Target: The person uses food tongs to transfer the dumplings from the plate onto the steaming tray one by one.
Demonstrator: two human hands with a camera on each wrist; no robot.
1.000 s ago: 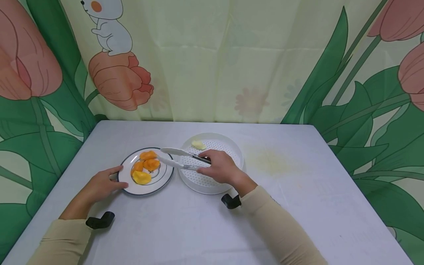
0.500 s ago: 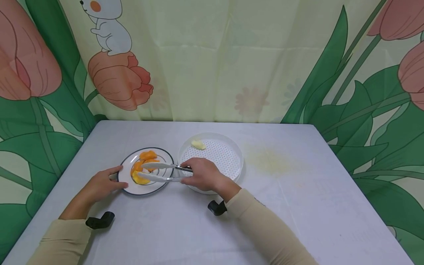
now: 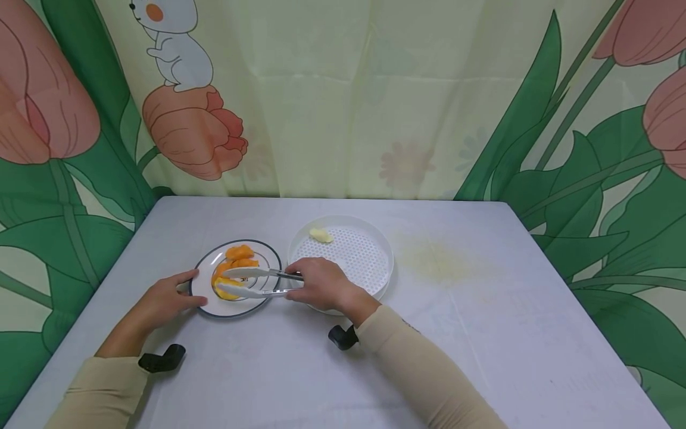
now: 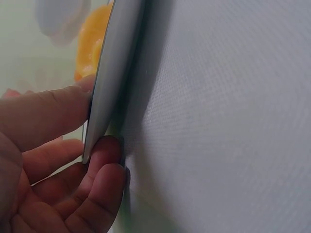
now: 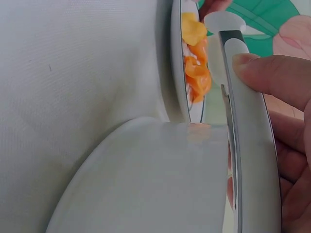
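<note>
My left hand [image 3: 166, 301] pinches the left rim of a white plate [image 3: 211, 305] with a dark edge line, thumb above and fingers beneath in the left wrist view. On the plate lie several soft, folded orange pieces [image 3: 239, 252] and one yellow piece [image 3: 221, 282], like small dumplings. My right hand [image 3: 327, 285] grips tongs [image 3: 249, 271] with pale broad tips, thumb on one arm. Their tips are apart and reach over the yellow piece, partly covering it; whether they touch it I cannot tell.
Right of the plate stands a round white perforated steamer tray [image 3: 370, 253], a pale yellow piece [image 3: 321, 235] near its back left wall. A yellowish stain [image 3: 436, 259] marks the white tablecloth [image 3: 482, 333]. Behind hangs a printed curtain [image 3: 348, 119].
My right hand has brought the tongs left and toward me, from above the tray to over the yellow piece. My left hand and the plate have stayed put.
</note>
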